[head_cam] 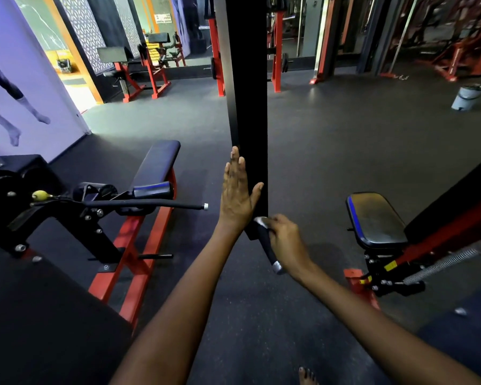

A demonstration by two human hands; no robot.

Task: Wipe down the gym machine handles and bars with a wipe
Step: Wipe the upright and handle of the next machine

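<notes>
1. Left hand [238,194] flat against the left face of the black vertical bar [247,107], fingers straight and together pointing up, thumb wrapped onto the bar's front edge.
2. Right hand [285,240] lower down, fingers curled, pinching a small grey-white wipe [261,220] against the top of the handle [267,245].
3. Handle: black grip with a silver end cap, sticks out diagonally down-right from the bottom of the vertical bar; right hand sits just beside and over its upper part.
4. Wipe is between the right fingertips and the joint where handle meets bar; only a small bit shows, exact fold cannot tell.
5. Both forearms bare, reaching in from the bottom edge; they run well apart low down and come near each other at the bar.
6. Left of the bar: black padded bench [156,162] on a red frame [128,245], with a long thin black lever bar [150,203] ending in a silver tip.
7. Right of the bar: black seat pad [375,218] with blue edge, red frame and a steel spring [442,263] beneath it.
8. Dark rubber floor [331,134]; grey bucket [468,97] standing far right, well apart from the hands.
9. Red-framed machines along the back wall, blurred.
10. Bare toes [307,376] at bottom edge.
</notes>
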